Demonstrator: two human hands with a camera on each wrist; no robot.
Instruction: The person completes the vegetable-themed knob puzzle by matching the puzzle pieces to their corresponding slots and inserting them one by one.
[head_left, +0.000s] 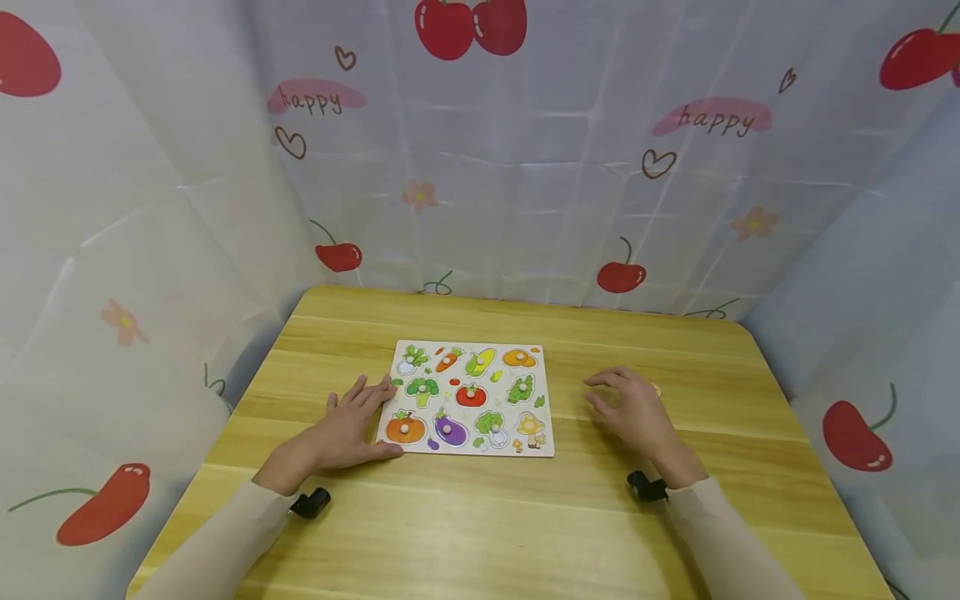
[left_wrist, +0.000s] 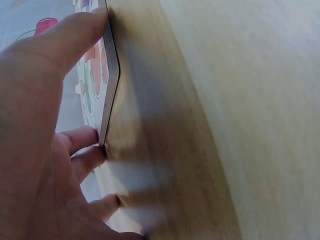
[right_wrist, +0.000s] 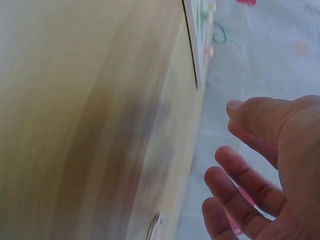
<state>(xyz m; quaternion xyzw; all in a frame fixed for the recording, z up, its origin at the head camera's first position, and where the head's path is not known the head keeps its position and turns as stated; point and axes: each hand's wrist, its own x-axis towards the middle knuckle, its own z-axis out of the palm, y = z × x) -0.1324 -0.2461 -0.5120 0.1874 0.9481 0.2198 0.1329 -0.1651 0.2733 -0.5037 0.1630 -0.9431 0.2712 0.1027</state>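
A wooden vegetable peg puzzle board (head_left: 457, 404) lies flat on the table, its pieces bearing small round knobs. My left hand (head_left: 348, 425) rests at its left side, fingers spread; in the left wrist view the thumb (left_wrist: 75, 35) touches the board's edge (left_wrist: 114, 75). Right of the board, my right hand (head_left: 630, 412) hovers above the tabletop with loosely bent fingers and holds nothing. Just behind it a small orange-tan piece (head_left: 657, 389) peeks out, mostly hidden by the hand. The right wrist view also shows a small flat piece (right_wrist: 155, 227) on the table.
The wood-grain table (head_left: 480, 533) reaches back to a white curtain (head_left: 510, 183) printed with cherries, which also hangs at both sides. A small black camera sits on each wrist, the left one (head_left: 311, 503) and the right one (head_left: 647, 486).
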